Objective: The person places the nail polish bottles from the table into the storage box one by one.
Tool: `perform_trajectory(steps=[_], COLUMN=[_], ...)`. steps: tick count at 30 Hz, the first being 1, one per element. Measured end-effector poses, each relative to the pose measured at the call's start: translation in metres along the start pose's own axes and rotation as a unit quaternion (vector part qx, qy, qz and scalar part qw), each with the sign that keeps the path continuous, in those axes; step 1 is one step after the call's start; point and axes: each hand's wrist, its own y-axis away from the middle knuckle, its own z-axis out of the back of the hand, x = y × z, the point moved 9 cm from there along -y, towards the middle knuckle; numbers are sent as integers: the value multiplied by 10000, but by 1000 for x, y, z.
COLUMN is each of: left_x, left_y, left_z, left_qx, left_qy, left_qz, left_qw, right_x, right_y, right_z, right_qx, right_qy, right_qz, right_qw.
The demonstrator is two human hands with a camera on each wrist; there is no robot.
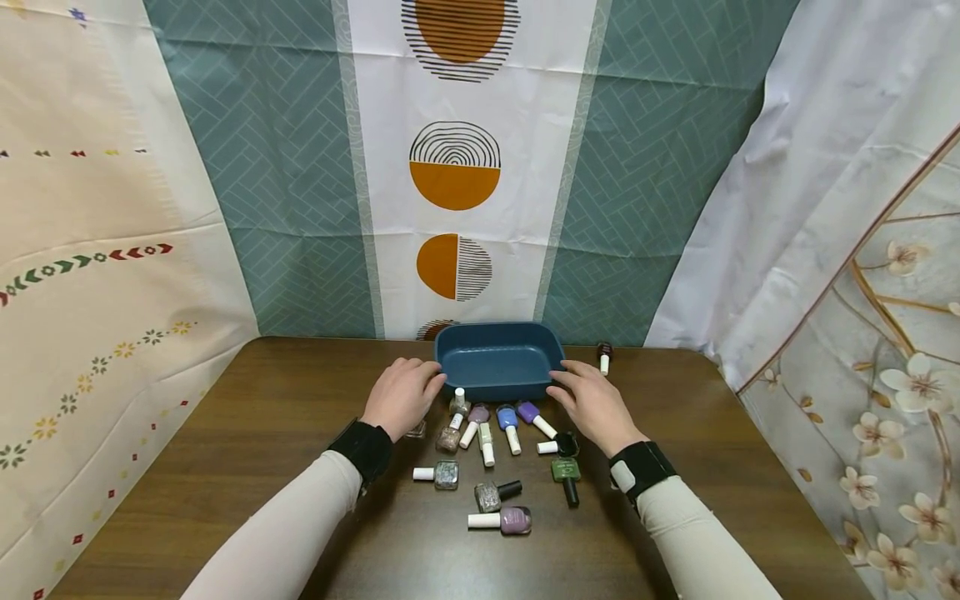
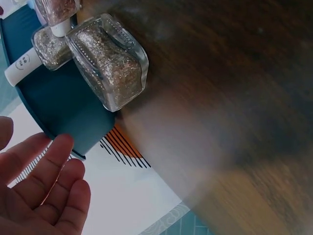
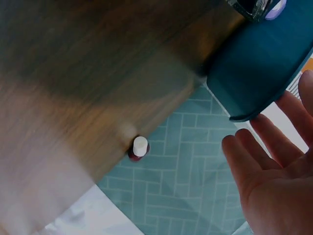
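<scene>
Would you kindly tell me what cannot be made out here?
Head: bottle beside the left hand, partly hidden by it.
Head: any lettering on the front mauve bottle, too small to read.
Left wrist: base of the pinkish bottle, cut off at top.
Right wrist: part of the blue tub, cut off at right.

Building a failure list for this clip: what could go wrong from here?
1. Pulling the bin forward might shove the blue bottle and purple bottle, which lie right by its front wall.
2. The left fingers and right fingers are at the bin's ends and don't look curled under it, so a lift could slip.
3. The dark red bottle stands near the table's back edge; a wide right-arm sweep might knock it off.
</scene>
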Motion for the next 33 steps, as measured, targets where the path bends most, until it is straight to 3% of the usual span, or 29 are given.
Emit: perform_trajectory(steps=[7, 13, 33], left_x=[0, 4, 18], left_y=[-6, -9, -11], left_z=[-4, -6, -1], left_qx=[16, 69, 137], left_qy=[-244, -275, -343], left_qz=[-80, 113, 410], left_qw=[9997, 9995, 9985], right_x=[4, 9, 23], right_y=[-5, -6, -12], right_z=[-2, 0, -3], right_qx=[-300, -540, -781], right_qy=[-90, -93, -4], right_qz=[190, 375, 438], right_qw=[9993, 9978, 9960])
